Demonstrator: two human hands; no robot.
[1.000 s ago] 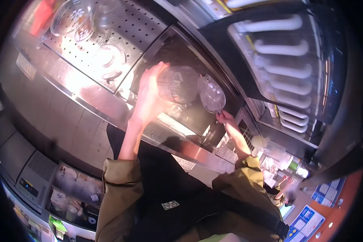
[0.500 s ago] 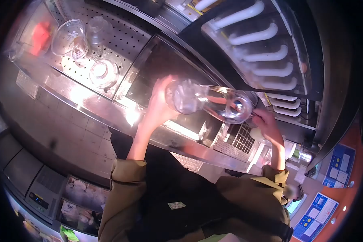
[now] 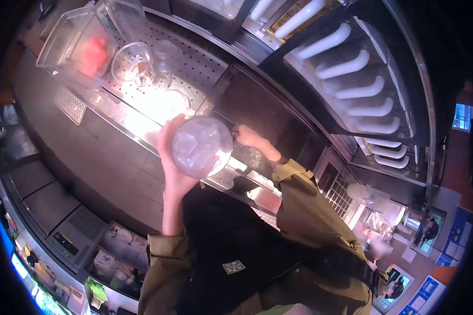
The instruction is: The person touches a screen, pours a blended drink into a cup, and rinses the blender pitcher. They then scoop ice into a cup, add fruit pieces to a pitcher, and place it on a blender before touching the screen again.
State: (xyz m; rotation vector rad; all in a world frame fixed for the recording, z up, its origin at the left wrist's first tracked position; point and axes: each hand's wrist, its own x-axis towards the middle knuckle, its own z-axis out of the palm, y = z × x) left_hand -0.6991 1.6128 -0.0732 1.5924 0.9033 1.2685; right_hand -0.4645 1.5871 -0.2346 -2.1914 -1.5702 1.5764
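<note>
My left hand is wrapped round a clear cup with ice pieces in it; its round mouth faces me. Close to the cup's right side is my right hand, its fingers curled closed. Whatever those fingers hold is hidden, partly by the cup. Beneath both hands lies a metal counter with a dark recessed bin. Some clear, blurry pieces show just below my right hand.
Left on the perforated metal tray stand clear cups, in strong glare. Beside them is a clear container with something red inside. White curved handles line a dark panel at right. A grid rack sits lower right.
The cup has moved left and now shows its open mouth. My right hand has come left, close to the cup. The clear scoop-like vessel between them no longer shows clearly.
</note>
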